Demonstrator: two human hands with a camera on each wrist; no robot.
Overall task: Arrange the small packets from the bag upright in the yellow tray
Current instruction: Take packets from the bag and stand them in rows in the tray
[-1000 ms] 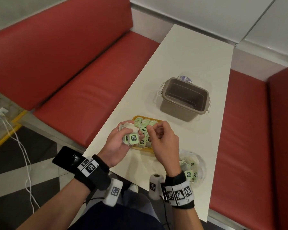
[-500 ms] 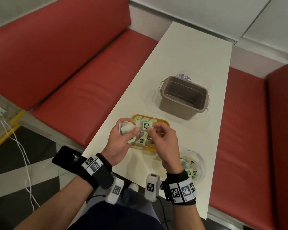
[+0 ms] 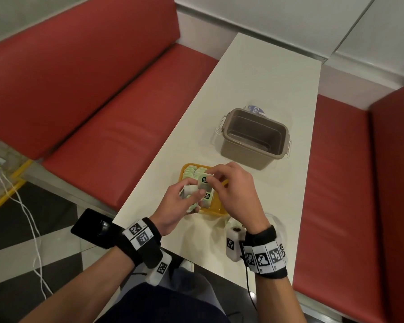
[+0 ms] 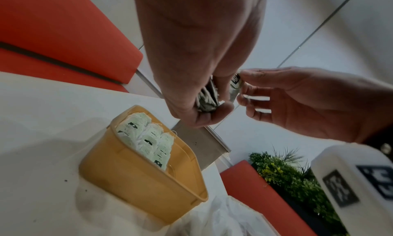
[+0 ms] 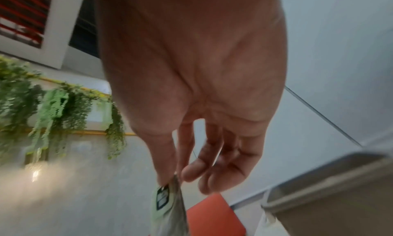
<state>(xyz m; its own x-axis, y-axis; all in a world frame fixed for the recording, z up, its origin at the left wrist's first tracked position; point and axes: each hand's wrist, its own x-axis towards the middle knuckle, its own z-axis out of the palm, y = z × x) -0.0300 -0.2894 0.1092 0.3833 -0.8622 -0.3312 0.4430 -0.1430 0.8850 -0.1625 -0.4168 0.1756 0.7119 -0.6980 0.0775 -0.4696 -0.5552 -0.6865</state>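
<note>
— Two hands over the table (image 3: 261, 73), and you're mid-handoff: your left hand (image 3: 175, 203) is curled round a small bundle of packets (image 4: 207, 96), right above the yellow tray (image 4: 136, 186).

— And your right hand (image 3: 236, 194) pinches one packet (image 3: 204, 181) by thumb and fingertip, lifted off that bundle. The tray's far end already holds upright rows.

— Next, I'd say, stand it on edge against those rows.

— Hard to see the bag (image 4: 217, 217); your right wrist covers most of it, so what's left inside is anyone's guess.

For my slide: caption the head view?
Right hand lifts one packet from the left hand above the yellow tray.
</note>
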